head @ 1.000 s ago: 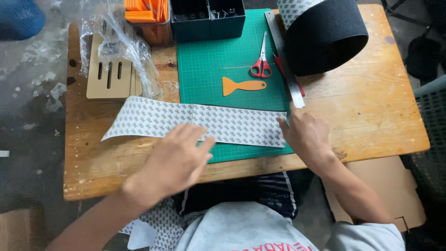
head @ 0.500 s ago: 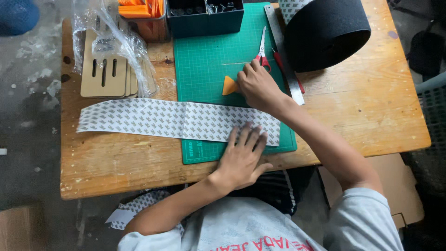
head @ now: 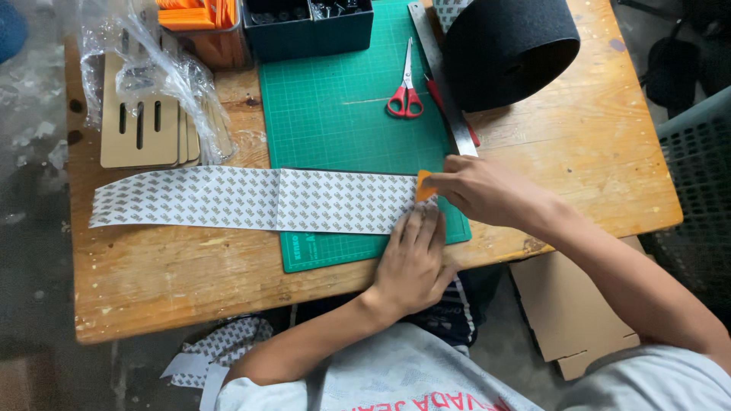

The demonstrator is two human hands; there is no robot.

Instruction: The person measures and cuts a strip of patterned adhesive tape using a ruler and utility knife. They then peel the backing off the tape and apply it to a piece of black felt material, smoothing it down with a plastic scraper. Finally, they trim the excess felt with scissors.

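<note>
Scraper at right end of strip, pass barely begun.
Right hand (head: 480, 190) pinches small orange plastic scraper (head: 423, 186) closed-fingered; left hand (head: 411, 262) flat, open, pinning long grey-patterned adhesive strip (head: 251, 199) across green cutting mat (head: 343, 114). Left stretch looks unsmoothed.

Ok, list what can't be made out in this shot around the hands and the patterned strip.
- Orange scraper: only a corner shows in the head view; the right hand covers the rest.
- Patterned strip: its right end lies under the left hand, so where it stops cannot be told.
- Dark bins: cut off by the top edge; contents too dark.
- Black roll: its top is cut off by the top edge.
</note>
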